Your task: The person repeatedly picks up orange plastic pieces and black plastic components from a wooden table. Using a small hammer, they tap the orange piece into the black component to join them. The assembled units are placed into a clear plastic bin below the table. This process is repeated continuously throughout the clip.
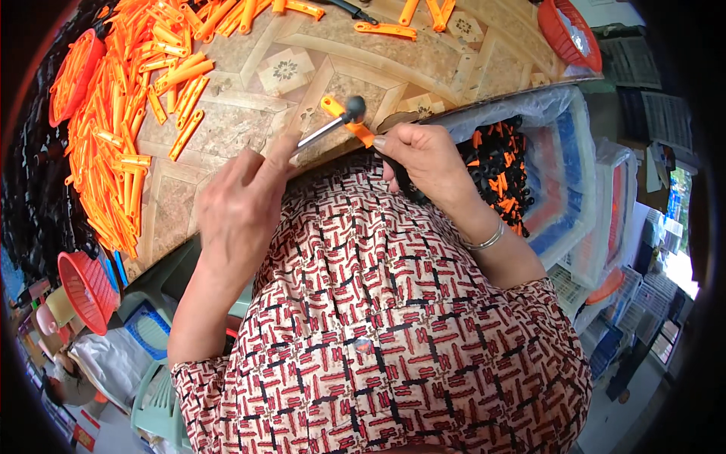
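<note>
My left hand is closed around a small hammer with a metal shaft and a rounded black head. The head lies over an orange plastic handle piece at the table's front edge; whether they touch I cannot tell. My right hand pinches the near end of that piece between thumb and fingers. A black part hangs below the thumb, partly hidden by the hand. Many similar orange pieces are heaped on the patterned table to the left.
Right of my lap, a plastic-lined container holds black and orange parts. Red baskets stand at the far right, far left and lower left. A black-handled tool and loose orange pieces lie at the back.
</note>
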`<act>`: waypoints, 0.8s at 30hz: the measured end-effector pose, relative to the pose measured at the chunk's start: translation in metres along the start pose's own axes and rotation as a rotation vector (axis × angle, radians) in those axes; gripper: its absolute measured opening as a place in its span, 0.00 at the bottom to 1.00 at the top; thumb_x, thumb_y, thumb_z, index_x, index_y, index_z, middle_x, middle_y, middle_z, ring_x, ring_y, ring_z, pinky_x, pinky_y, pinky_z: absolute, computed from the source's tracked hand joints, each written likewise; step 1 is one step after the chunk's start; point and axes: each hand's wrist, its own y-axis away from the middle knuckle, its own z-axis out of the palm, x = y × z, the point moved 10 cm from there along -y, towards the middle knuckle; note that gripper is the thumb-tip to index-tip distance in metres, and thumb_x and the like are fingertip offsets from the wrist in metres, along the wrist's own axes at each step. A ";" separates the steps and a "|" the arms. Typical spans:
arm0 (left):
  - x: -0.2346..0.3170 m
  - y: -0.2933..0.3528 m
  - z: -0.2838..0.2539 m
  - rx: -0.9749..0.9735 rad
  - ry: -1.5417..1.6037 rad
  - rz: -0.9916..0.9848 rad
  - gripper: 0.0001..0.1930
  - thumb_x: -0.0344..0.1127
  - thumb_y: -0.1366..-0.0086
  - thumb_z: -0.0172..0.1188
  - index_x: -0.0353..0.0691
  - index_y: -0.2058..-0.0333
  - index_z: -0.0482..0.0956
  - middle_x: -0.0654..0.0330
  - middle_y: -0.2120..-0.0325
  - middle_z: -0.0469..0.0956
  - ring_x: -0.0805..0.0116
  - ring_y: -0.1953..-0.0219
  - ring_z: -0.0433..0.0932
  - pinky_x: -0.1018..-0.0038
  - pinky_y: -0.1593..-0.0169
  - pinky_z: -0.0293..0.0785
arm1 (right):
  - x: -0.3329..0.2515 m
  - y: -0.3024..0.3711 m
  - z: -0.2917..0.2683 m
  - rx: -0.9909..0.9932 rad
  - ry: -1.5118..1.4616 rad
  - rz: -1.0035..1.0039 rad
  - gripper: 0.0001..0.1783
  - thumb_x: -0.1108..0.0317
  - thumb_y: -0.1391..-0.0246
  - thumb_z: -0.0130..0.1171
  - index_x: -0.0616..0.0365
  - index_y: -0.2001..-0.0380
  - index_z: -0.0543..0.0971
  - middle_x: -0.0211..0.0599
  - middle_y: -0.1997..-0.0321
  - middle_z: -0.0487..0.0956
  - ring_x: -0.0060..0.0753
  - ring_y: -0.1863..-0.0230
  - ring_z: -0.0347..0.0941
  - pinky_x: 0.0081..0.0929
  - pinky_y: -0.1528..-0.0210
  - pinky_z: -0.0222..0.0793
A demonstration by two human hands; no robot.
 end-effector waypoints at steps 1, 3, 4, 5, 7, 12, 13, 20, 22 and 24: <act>-0.002 0.001 -0.007 0.066 0.096 -0.005 0.24 0.25 0.45 0.72 0.47 0.47 0.84 0.59 0.75 0.75 0.67 0.76 0.76 0.70 0.72 0.72 | 0.001 -0.001 -0.001 0.002 0.004 -0.021 0.15 0.64 0.35 0.60 0.64 0.72 0.81 0.31 0.81 0.79 0.20 0.82 0.74 0.22 0.78 0.70; -0.007 0.004 -0.018 0.195 0.289 -0.016 0.24 0.24 0.45 0.72 0.45 0.48 0.84 0.59 0.76 0.75 0.67 0.77 0.75 0.70 0.73 0.71 | 0.000 -0.003 -0.001 0.006 0.014 -0.038 0.16 0.64 0.36 0.60 0.65 0.73 0.82 0.31 0.82 0.80 0.20 0.83 0.74 0.23 0.78 0.70; -0.010 0.008 -0.031 0.351 0.371 0.012 0.25 0.22 0.46 0.72 0.42 0.48 0.84 0.58 0.76 0.75 0.66 0.77 0.75 0.70 0.73 0.71 | -0.001 -0.003 0.000 0.007 0.020 -0.034 0.15 0.64 0.36 0.60 0.65 0.73 0.81 0.32 0.82 0.80 0.20 0.83 0.74 0.23 0.78 0.70; -0.006 0.010 -0.035 0.394 0.381 0.031 0.25 0.22 0.47 0.72 0.41 0.48 0.84 0.58 0.76 0.76 0.66 0.77 0.75 0.71 0.73 0.71 | -0.001 -0.002 0.000 0.008 0.026 -0.031 0.15 0.64 0.36 0.60 0.65 0.73 0.81 0.32 0.82 0.80 0.20 0.82 0.75 0.23 0.78 0.70; -0.001 0.010 -0.050 0.489 0.381 0.073 0.25 0.20 0.48 0.72 0.40 0.48 0.84 0.57 0.75 0.76 0.66 0.77 0.75 0.71 0.73 0.71 | 0.000 -0.003 0.000 0.010 0.010 0.007 0.15 0.65 0.35 0.59 0.65 0.73 0.81 0.32 0.81 0.80 0.20 0.82 0.75 0.23 0.77 0.71; -0.002 0.011 0.000 0.075 0.141 0.026 0.25 0.23 0.44 0.70 0.44 0.46 0.82 0.59 0.76 0.74 0.62 0.77 0.74 0.67 0.73 0.70 | 0.003 -0.004 0.002 -0.031 -0.026 -0.035 0.14 0.66 0.35 0.58 0.66 0.71 0.81 0.33 0.79 0.81 0.20 0.81 0.76 0.23 0.76 0.72; 0.000 0.011 -0.012 0.157 0.201 0.032 0.25 0.23 0.44 0.70 0.43 0.46 0.81 0.58 0.76 0.74 0.62 0.77 0.74 0.67 0.73 0.70 | 0.005 -0.003 0.002 -0.026 -0.045 -0.013 0.13 0.67 0.35 0.58 0.66 0.71 0.81 0.32 0.79 0.81 0.20 0.81 0.76 0.23 0.76 0.72; -0.001 0.005 -0.001 0.067 0.118 0.063 0.24 0.24 0.44 0.70 0.40 0.47 0.81 0.58 0.77 0.74 0.62 0.77 0.74 0.66 0.74 0.70 | 0.008 0.001 0.000 -0.015 -0.057 0.030 0.11 0.67 0.36 0.59 0.65 0.69 0.81 0.32 0.78 0.81 0.20 0.81 0.76 0.21 0.77 0.72; -0.002 0.004 -0.026 0.264 0.217 0.084 0.22 0.26 0.43 0.69 0.41 0.47 0.81 0.59 0.78 0.72 0.61 0.78 0.74 0.65 0.74 0.69 | 0.009 0.003 0.000 -0.026 -0.082 0.028 0.11 0.67 0.36 0.60 0.65 0.68 0.82 0.32 0.78 0.81 0.20 0.80 0.77 0.20 0.77 0.72; -0.009 0.008 -0.040 0.419 0.304 0.073 0.21 0.28 0.40 0.68 0.44 0.47 0.82 0.58 0.79 0.72 0.60 0.78 0.74 0.64 0.75 0.69 | 0.007 0.004 -0.001 -0.033 -0.097 0.046 0.10 0.67 0.36 0.61 0.65 0.66 0.82 0.32 0.78 0.81 0.20 0.80 0.77 0.18 0.77 0.72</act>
